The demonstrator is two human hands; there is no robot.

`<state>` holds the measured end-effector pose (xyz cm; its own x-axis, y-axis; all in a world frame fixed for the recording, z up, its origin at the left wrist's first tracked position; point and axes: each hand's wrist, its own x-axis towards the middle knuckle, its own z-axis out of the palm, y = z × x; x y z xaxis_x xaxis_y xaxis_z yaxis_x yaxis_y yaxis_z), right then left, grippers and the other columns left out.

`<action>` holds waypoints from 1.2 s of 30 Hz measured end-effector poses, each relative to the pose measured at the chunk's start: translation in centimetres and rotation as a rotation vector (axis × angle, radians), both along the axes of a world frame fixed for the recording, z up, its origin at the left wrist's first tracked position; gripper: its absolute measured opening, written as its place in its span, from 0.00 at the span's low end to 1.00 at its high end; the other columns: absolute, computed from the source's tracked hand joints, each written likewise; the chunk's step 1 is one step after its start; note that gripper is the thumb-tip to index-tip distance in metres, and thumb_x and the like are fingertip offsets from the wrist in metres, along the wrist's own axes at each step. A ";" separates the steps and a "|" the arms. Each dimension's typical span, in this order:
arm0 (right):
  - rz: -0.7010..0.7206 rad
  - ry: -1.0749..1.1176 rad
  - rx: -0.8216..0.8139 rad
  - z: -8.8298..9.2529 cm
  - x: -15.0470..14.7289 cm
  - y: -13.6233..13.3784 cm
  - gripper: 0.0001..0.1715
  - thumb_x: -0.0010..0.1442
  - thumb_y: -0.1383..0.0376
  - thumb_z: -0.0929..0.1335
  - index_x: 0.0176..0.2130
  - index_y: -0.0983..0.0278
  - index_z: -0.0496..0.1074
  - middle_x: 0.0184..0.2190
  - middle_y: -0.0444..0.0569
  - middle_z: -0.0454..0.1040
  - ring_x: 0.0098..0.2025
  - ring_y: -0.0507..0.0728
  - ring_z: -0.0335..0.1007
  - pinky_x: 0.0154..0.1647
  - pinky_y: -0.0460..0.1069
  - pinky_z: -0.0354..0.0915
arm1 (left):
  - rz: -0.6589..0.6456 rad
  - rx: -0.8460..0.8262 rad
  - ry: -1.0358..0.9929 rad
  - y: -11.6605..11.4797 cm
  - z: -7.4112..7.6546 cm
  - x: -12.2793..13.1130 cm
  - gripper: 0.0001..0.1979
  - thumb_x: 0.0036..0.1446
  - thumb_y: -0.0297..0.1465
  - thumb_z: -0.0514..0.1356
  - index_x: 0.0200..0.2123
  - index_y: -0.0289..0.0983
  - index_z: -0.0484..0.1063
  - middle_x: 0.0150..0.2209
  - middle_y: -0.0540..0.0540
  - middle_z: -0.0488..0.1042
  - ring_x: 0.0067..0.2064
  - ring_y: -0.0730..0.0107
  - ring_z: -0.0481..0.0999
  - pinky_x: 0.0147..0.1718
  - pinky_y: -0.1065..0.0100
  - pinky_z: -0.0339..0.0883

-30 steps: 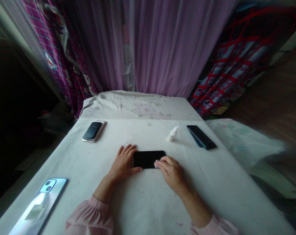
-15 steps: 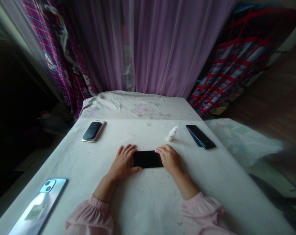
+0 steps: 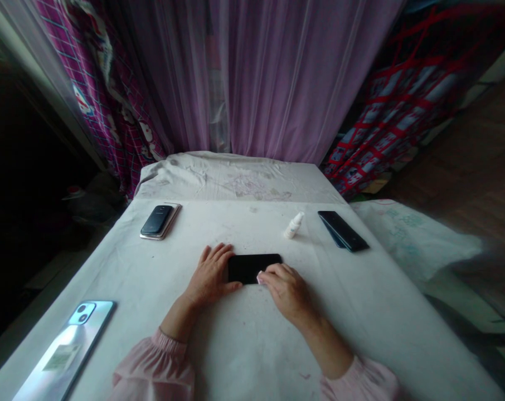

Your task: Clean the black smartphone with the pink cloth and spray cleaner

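Observation:
A black smartphone [image 3: 255, 268] lies flat on the white-covered table, its screen up. My left hand [image 3: 210, 273] grips its left end, with the thumb along the lower edge. My right hand [image 3: 286, 291] pinches a small pink cloth [image 3: 260, 278] against the phone's lower right corner. Most of the cloth is hidden by my fingers. Pink cuffs show at both wrists.
A small white spray bottle [image 3: 294, 225] stands beyond the phone. A dark phone on a blue one [image 3: 343, 230] lies far right, a dark phone on a gold one [image 3: 158, 220] far left, and a silver-blue phone [image 3: 64, 348] near left. Sheer purple curtains hang behind the table [image 3: 194, 345].
My right hand has moved back from the phone's right end, toward me and left, with the pink cloth now visible at the lower right corner. My left hand stays in place.

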<state>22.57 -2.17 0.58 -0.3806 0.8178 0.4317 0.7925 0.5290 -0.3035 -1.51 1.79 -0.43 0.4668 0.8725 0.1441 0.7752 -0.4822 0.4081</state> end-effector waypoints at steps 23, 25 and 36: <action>0.031 -0.097 -0.088 0.9 -3.0 0.8 0.09 0.61 0.72 0.69 0.37 0.58 0.78 0.35 0.46 0.75 0.38 0.55 0.69 0.38 0.49 0.60 | 0.009 -0.003 0.008 0.0 0.1 0.1 0.39 0.48 0.49 0.68 0.59 0.38 0.63 0.64 0.36 0.63 0.67 0.46 0.56 0.64 0.40 0.42; 0.036 -0.099 -0.093 0.8 -3.4 1.0 0.09 0.61 0.71 0.69 0.37 0.58 0.78 0.35 0.46 0.75 0.38 0.55 0.69 0.38 0.49 0.60 | 0.012 -0.004 0.008 0.0 0.1 0.1 0.39 0.48 0.49 0.68 0.59 0.39 0.63 0.64 0.36 0.63 0.67 0.46 0.56 0.64 0.40 0.43; 0.026 0.022 -0.142 0.6 0.2 0.7 0.10 0.60 0.71 0.69 0.37 0.58 0.78 0.33 0.45 0.74 0.35 0.52 0.69 0.37 0.46 0.62 | -0.051 -0.036 0.001 0.4 -0.5 -0.9 0.42 0.48 0.48 0.68 0.62 0.37 0.59 0.66 0.34 0.59 0.68 0.45 0.53 0.64 0.40 0.42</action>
<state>22.72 -1.46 1.21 -0.3940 0.8612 0.3211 0.7712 0.4998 -0.3942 -2.44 2.15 -0.94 0.5107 0.8524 0.1126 0.7505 -0.5058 0.4253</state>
